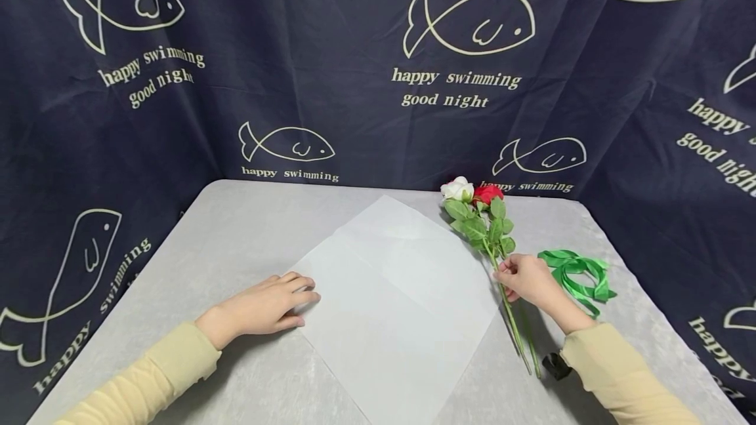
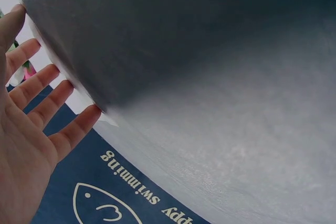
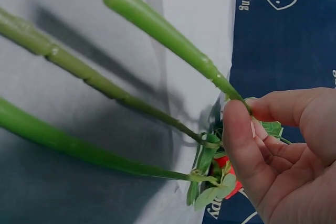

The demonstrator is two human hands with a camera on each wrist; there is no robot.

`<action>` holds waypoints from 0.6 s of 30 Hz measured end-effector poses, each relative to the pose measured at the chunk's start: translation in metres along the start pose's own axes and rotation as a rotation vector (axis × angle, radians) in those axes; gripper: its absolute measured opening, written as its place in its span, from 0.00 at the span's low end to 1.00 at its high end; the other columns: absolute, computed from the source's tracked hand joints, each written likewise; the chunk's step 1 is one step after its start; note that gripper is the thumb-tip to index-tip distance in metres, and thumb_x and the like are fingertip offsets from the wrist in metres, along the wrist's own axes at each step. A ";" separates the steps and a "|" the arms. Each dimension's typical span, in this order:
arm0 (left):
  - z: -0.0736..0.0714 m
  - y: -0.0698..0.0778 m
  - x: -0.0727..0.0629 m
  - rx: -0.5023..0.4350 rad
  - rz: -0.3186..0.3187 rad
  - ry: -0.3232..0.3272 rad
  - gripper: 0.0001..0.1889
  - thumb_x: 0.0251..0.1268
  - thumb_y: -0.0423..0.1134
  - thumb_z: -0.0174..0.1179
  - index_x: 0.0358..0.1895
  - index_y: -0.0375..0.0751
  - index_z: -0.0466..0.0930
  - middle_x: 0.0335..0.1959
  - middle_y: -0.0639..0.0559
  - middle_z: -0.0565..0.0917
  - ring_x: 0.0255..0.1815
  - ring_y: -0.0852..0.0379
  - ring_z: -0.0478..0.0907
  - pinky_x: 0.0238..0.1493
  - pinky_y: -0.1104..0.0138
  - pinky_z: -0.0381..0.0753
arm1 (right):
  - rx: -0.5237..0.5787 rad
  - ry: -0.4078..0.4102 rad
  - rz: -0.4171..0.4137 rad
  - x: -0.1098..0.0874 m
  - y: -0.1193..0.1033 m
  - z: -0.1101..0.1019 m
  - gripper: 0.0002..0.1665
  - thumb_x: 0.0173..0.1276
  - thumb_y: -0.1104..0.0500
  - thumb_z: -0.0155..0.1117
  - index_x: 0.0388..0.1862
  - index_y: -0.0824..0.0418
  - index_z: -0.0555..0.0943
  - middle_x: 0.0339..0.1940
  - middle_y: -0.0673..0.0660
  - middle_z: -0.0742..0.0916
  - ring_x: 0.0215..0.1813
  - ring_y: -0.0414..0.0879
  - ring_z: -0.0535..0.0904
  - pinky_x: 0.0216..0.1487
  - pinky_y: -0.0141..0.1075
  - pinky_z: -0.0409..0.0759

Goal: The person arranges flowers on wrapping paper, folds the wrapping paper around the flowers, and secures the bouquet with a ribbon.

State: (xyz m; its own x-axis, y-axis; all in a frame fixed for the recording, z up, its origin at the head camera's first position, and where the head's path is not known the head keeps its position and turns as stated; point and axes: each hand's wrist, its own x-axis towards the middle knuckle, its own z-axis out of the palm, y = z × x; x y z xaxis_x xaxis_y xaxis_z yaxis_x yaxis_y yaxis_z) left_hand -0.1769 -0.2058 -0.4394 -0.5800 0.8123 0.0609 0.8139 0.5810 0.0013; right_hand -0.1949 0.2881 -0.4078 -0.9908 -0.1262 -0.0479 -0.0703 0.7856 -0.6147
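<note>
The bench (image 1: 248, 228), draped in grey cloth, carries a white wrapping sheet (image 1: 396, 300) laid as a diamond at its middle, one corner toward the far edge. The artificial roses (image 1: 481, 215) lie just off the sheet's right corner, long axis running from blooms near the far edge to stem ends toward the near right edge. The right hand (image 1: 525, 277) is on them, thumb and fingers pinching a stem (image 3: 173, 45) midway along; the left hand (image 1: 266, 303) lies flat, fingers straight, on the sheet's left corner, well apart. A green ribbon (image 1: 575, 271) sits just right of the right hand.
</note>
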 end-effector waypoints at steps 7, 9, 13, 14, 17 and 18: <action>0.000 0.000 0.001 -0.014 -0.009 -0.005 0.23 0.61 0.52 0.60 0.58 0.52 0.74 0.57 0.50 0.74 0.59 0.52 0.68 0.49 0.53 0.77 | 0.012 -0.004 0.003 0.000 -0.008 -0.006 0.09 0.65 0.62 0.59 0.35 0.70 0.76 0.20 0.57 0.83 0.19 0.46 0.81 0.24 0.39 0.82; 0.000 0.000 0.001 -0.018 -0.012 -0.007 0.23 0.61 0.52 0.60 0.58 0.52 0.74 0.57 0.50 0.74 0.59 0.52 0.68 0.49 0.53 0.77 | 0.010 -0.006 0.003 -0.001 -0.011 -0.007 0.10 0.65 0.62 0.59 0.37 0.70 0.77 0.20 0.56 0.82 0.19 0.46 0.82 0.25 0.39 0.82; -0.001 0.000 0.002 -0.020 -0.013 -0.008 0.23 0.61 0.52 0.61 0.58 0.51 0.74 0.57 0.50 0.74 0.59 0.52 0.69 0.49 0.53 0.77 | 0.002 -0.001 -0.020 -0.001 -0.019 -0.010 0.10 0.65 0.62 0.59 0.36 0.70 0.77 0.20 0.55 0.83 0.19 0.46 0.82 0.25 0.39 0.82; -0.001 0.000 0.002 -0.018 -0.013 -0.008 0.23 0.61 0.52 0.61 0.58 0.51 0.74 0.57 0.50 0.74 0.59 0.52 0.69 0.48 0.53 0.77 | -0.002 0.003 -0.023 0.000 -0.020 -0.011 0.10 0.65 0.61 0.60 0.36 0.70 0.77 0.20 0.54 0.83 0.19 0.46 0.82 0.25 0.39 0.82; -0.001 -0.001 0.002 -0.017 -0.011 -0.010 0.23 0.61 0.52 0.61 0.58 0.51 0.74 0.57 0.49 0.74 0.59 0.51 0.69 0.48 0.53 0.77 | -0.003 0.009 -0.027 0.002 -0.027 -0.014 0.11 0.65 0.61 0.60 0.36 0.70 0.77 0.22 0.54 0.83 0.19 0.44 0.82 0.25 0.39 0.82; -0.001 -0.001 0.002 -0.018 -0.012 -0.011 0.23 0.61 0.52 0.61 0.58 0.51 0.74 0.57 0.49 0.74 0.59 0.51 0.69 0.48 0.53 0.77 | -0.006 0.011 -0.028 0.002 -0.029 -0.014 0.11 0.65 0.60 0.60 0.37 0.69 0.77 0.22 0.53 0.84 0.19 0.44 0.81 0.25 0.38 0.82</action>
State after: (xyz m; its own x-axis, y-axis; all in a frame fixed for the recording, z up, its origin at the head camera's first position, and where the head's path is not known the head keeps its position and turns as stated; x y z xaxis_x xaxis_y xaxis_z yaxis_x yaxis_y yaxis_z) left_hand -0.1783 -0.2050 -0.4384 -0.5900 0.8059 0.0499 0.8073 0.5898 0.0198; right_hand -0.1966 0.2738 -0.3790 -0.9896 -0.1417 -0.0225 -0.0987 0.7857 -0.6107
